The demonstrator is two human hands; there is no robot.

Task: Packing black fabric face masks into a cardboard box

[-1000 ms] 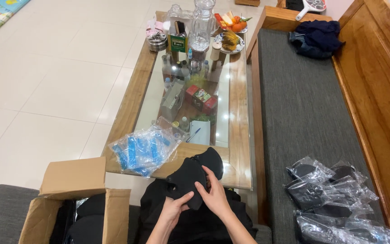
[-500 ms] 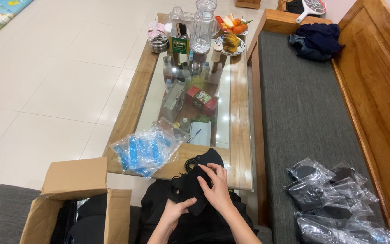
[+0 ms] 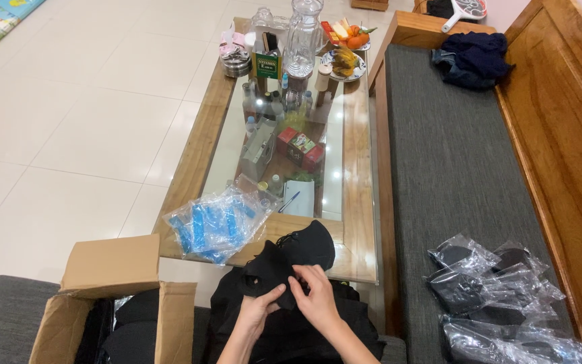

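Gripping a black fabric piece [image 3: 291, 259] from both sides, the left hand [image 3: 261, 311] and right hand [image 3: 316, 296] pinch it flat above the table [image 3: 358, 202] edge, apparently to straighten it.

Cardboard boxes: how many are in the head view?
1. The open cardboard box stands at lower left, beside the person's knees, with dark items inside. Others may lie out of frame.
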